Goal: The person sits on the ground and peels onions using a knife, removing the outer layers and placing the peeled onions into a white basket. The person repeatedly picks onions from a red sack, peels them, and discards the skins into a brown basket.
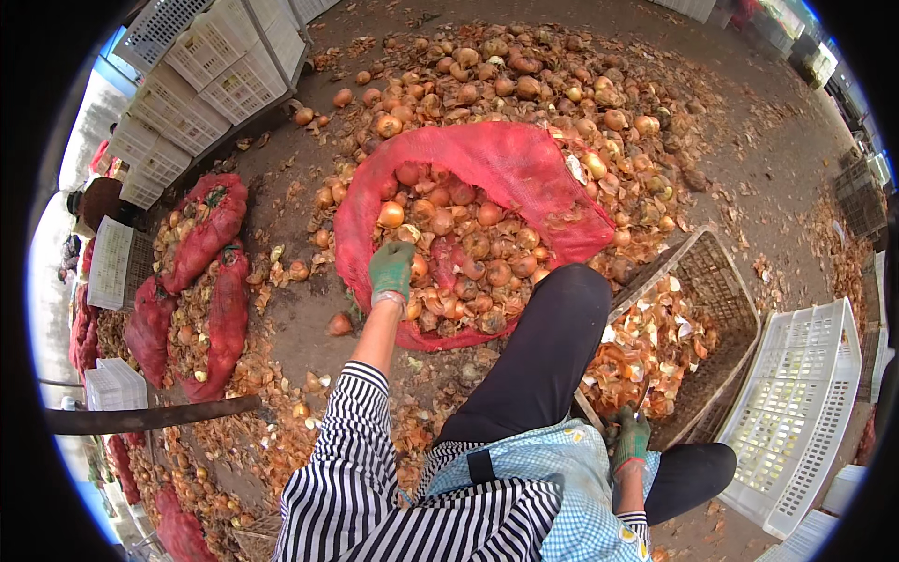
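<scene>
My left hand [392,270], in a green-palmed work glove, reaches to the left rim of an opened red mesh sack [463,151]. Its fingers are curled beside the onions [489,214] inside the sack; whether they grip anything is hidden. An onion [418,267] lies right against that hand. Low by my lap, my gloved right hand [631,437] is closed around a knife [643,395], its blade pointing up over a dirty plastic crate [723,281]. Loose onion skins and trimmings [653,344] fill the lower part of this crate.
A big heap of onions [527,88] spreads beyond the sack. White crates [242,67] are stacked at the upper left, and another white crate [786,414] leans at the right. Full red mesh sacks [228,316] lie on the left. Skins litter the dirt floor [295,351].
</scene>
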Demonstrator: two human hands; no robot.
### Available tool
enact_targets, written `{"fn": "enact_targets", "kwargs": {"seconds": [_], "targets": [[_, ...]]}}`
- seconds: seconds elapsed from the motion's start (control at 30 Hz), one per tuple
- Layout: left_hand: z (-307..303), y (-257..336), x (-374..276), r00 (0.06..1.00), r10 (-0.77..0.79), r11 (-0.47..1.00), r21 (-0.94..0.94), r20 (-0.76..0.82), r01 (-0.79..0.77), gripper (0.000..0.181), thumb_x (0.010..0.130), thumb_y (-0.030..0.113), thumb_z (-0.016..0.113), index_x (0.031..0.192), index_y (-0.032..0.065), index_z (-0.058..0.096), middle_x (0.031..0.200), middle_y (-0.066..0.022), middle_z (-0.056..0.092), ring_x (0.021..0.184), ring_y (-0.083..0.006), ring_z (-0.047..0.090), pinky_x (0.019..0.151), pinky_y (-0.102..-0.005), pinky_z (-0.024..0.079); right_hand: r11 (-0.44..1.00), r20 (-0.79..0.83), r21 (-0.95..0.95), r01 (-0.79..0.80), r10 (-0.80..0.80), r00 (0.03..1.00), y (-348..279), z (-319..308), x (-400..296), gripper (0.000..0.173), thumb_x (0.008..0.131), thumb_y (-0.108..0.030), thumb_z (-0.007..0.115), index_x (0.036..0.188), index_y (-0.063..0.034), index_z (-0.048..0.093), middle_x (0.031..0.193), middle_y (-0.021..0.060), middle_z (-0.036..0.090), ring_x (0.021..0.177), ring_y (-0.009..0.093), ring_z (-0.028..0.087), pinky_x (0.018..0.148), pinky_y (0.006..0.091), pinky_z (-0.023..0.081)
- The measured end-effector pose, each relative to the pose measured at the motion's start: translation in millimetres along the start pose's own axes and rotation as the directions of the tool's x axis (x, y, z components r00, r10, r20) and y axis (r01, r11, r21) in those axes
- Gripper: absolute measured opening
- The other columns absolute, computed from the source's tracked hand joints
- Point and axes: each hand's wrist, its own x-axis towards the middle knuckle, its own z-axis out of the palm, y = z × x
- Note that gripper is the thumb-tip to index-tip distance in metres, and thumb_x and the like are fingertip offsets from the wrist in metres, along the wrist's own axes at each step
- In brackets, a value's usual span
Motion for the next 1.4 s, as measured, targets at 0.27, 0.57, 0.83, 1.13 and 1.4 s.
{"fn": "enact_targets", "kwargs": {"seconds": [0.27,0.57,0.83,1.13,1.4], "targets": [[3.8,-131.4,17.6,0.989,-0.142,0.517,0.85,-0.036,0.105,0.043,0.084,0.033,0.068,0.119,0.008,0.065,0.124,-0.0137,0.061,0.107,-0.0319,0.064,0.087,-0.0408,0.054,0.996,-0.117,-0.082,-0.026,0.016,0.993,6.3,12.2,5.4,0.021,0.096,-0.023,0.059,0.112,-0.0123,0.051,0.065,0.0056,0.059,0.038,0.013,0.047,0.028,0.0278,0.032],[26.3,-150.9,34.0,0.953,-0.304,0.096,0.995,0.001,0.03,0.078,0.078,0.043,0.078,0.137,0.0094,0.039,0.131,-0.0163,0.049,0.118,-0.0357,0.055,0.093,-0.0408,0.053,0.999,-0.204,-0.011,-0.035,0.033,0.978,-1.2,35.0,4.6,0.007,0.097,-0.015,0.059,0.1,-0.0093,0.056,0.067,0.0065,0.059,0.041,0.013,0.046,0.036,0.0255,0.036],[1.9,-165.8,17.9,0.901,-0.316,0.692,-0.578,0.297,0.433,0.069,0.077,0.039,0.081,0.129,0.0049,0.052,0.115,-0.0147,0.064,0.101,-0.0314,0.065,0.085,-0.0415,0.058,0.991,-0.225,-0.072,0.114,-0.127,0.966,-13.1,46.1,-13.9,0.018,0.097,-0.023,0.061,0.106,-0.0083,0.055,0.065,0.0047,0.057,0.038,0.011,0.046,0.032,0.0256,0.033],[104.4,104.8,-119.6,0.59,0.482,0.463,-0.76,0.648,0.456,0.079,0.066,0.023,0.09,0.134,0.0079,0.052,0.137,-0.0101,0.054,0.13,-0.0294,0.05,0.103,-0.0487,0.048,0.915,0.494,0.239,0.325,-0.403,0.771,-156.4,143.1,-113.4,0.047,0.097,-0.038,0.061,0.122,0.0011,0.054,0.068,0.0057,0.06,0.042,0.008,0.043,0.036,0.0235,0.029],[115.6,192.2,-235.0,0.166,0.462,0.887,-0.455,0.871,-0.078,0.098,0.064,0.024,0.092,0.144,-0.0014,0.04,0.14,-0.0116,0.049,0.125,-0.0246,0.054,0.106,-0.0369,0.046,0.861,0.45,0.078,0.502,-0.48,0.753,-206.5,84.1,-143.0,0.064,0.092,-0.032,0.071,0.143,-0.0044,0.045,0.072,0.0033,0.064,0.051,0.006,0.053,0.045,0.022,0.041]]}}
